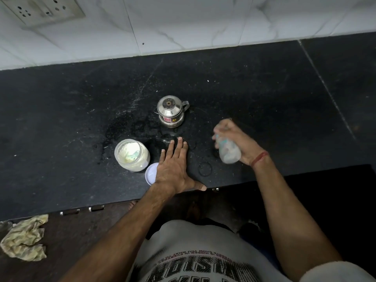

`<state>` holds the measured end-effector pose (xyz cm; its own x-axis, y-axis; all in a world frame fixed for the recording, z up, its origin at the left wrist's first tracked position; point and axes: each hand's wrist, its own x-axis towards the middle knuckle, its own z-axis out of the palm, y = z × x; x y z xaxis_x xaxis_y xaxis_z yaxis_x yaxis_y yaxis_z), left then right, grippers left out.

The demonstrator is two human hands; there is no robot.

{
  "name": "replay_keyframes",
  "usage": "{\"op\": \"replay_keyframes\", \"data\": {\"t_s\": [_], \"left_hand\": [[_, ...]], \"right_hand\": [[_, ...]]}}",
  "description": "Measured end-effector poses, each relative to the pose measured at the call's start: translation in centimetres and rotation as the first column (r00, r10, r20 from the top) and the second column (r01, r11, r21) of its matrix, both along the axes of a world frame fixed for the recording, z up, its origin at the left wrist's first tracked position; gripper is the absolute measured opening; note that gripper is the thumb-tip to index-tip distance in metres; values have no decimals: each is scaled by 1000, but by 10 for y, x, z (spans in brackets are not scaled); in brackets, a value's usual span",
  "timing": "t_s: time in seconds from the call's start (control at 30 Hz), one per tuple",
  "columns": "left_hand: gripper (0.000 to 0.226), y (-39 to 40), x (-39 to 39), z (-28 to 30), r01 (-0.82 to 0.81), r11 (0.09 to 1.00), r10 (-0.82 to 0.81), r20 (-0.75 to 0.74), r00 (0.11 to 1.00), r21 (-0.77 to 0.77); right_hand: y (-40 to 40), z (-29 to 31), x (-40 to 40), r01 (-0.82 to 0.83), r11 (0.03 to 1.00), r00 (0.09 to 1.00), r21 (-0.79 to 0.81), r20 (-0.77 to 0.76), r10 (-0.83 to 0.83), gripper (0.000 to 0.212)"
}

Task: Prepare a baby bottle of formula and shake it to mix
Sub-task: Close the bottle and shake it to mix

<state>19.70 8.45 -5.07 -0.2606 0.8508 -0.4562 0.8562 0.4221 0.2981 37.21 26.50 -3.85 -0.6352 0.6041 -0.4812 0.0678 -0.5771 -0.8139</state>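
Black stone counter (254, 94) under me. My right hand (242, 143) has its fingers wrapped around the blurred baby bottle (228, 151), apparently mid-shake. My left hand (173, 169) lies flat, fingers spread, holding nothing, likely bracing, beside the open formula jar (132, 154) and its lid (151, 173).

Motion-blurred clear baby bottle (228, 150) held above the counter — open powder-filled formula jar (131, 155) standing leftward.

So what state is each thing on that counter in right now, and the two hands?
Baby bottle: motion-blurred, held clear of the counter by the right hand.
Formula jar: open, powder inside.
Jar lid: off, lying beside the jar.
Steel pot: lidded, upright.
Left hand: flat on counter, empty.
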Motion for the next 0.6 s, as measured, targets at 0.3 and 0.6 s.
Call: {"op": "replay_keyframes", "data": {"t_s": [0.3, 0.6], "left_hand": [[177, -1, 0, -1, 10, 1000, -10, -2, 1000, 11], [178, 0, -1, -2, 1, 1000, -1, -9, 1000, 1]], "right_hand": [[8, 3, 7, -200, 980, 980, -1, 23, 200, 14], [-7, -2, -1, 169, 983, 982, -76, -75, -175, 15]]}}
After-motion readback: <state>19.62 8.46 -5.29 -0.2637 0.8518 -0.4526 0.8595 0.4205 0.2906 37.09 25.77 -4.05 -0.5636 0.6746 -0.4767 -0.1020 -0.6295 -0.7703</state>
